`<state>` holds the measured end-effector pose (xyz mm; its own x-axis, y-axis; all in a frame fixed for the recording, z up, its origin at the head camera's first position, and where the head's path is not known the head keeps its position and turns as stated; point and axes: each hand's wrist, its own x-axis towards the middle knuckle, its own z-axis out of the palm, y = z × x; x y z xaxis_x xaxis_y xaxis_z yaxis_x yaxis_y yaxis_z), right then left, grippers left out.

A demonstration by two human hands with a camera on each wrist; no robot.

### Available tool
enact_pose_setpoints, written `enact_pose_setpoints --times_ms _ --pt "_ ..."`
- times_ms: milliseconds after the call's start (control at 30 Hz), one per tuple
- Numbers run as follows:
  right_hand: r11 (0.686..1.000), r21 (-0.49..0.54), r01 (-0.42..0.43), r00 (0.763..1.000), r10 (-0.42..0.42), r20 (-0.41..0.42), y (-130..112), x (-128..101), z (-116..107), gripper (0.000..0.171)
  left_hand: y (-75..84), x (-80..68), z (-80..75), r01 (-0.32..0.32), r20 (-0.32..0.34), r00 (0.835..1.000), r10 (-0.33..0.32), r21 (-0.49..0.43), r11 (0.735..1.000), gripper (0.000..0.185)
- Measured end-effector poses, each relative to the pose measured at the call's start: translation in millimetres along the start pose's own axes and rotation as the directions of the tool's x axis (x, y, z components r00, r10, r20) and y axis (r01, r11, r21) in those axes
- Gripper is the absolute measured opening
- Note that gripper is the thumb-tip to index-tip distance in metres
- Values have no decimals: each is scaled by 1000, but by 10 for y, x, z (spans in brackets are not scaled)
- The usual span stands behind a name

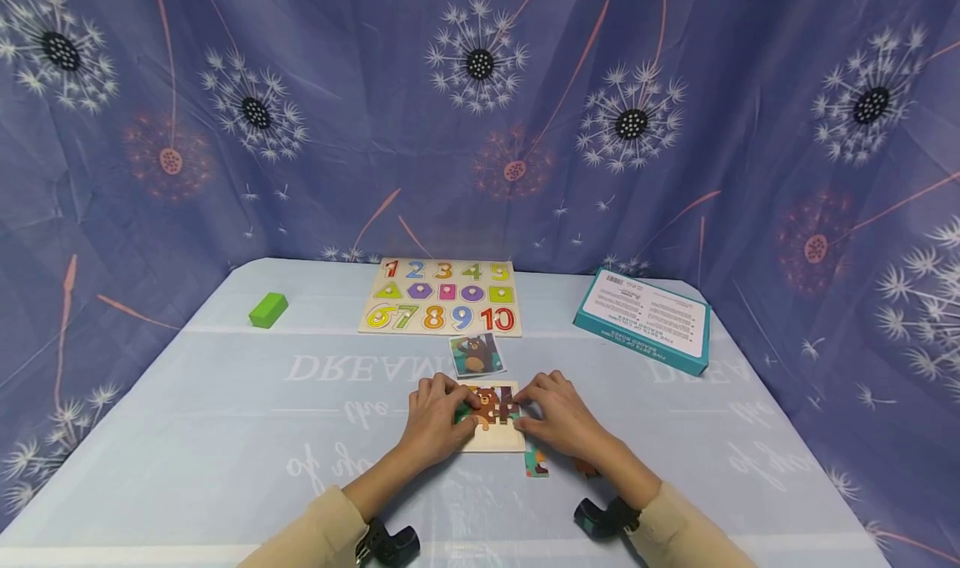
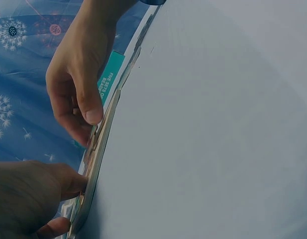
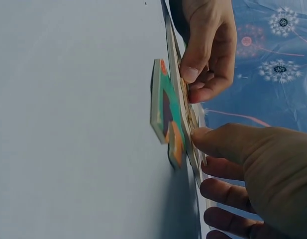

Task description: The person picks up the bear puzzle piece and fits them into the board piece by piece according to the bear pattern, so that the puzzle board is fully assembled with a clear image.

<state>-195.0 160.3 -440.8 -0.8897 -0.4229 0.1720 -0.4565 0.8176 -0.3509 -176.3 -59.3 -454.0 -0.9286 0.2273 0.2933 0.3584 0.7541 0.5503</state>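
A wooden jigsaw board [image 1: 491, 441] lies at the front middle of the table, its upper part filled with bear-picture pieces [image 1: 486, 401]. My left hand [image 1: 435, 418] holds the board's left side, thumb and forefinger reaching over the pieces. At the right side, my right hand [image 1: 558, 414] pinches a dark puzzle piece [image 1: 507, 401] between thumb and forefinger, low against the board. In the right wrist view, the other fingers of the right hand [image 3: 277, 179] are spread. A green loose piece [image 1: 536, 461] lies below the board, and a brown piece [image 1: 587, 468] is partly hidden under my right forearm.
Behind the board lies a bear picture card [image 1: 477, 356]. Farther back are a number and shape puzzle [image 1: 405, 301] and, to the right, a teal box [image 1: 645, 318]. A green block [image 1: 268, 310] sits at the back left. A patterned blue curtain [image 1: 360, 134] hangs behind the table.
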Motion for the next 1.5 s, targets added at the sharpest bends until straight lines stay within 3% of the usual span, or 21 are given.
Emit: enact_pose_setpoints --times_ms 967,1267,1500 --pt "999 19 27 1000 -27 14 -32 32 30 28 24 15 -8 2 -9 1000 -2 -3 1000 11" --pt "1000 13 11 1000 -12 20 -37 32 26 28 124 64 23 -65 -52 997 65 -3 998 11" --pt "1000 17 18 1000 -19 14 -47 29 26 28 177 95 117 -93 -42 995 92 -14 996 9"
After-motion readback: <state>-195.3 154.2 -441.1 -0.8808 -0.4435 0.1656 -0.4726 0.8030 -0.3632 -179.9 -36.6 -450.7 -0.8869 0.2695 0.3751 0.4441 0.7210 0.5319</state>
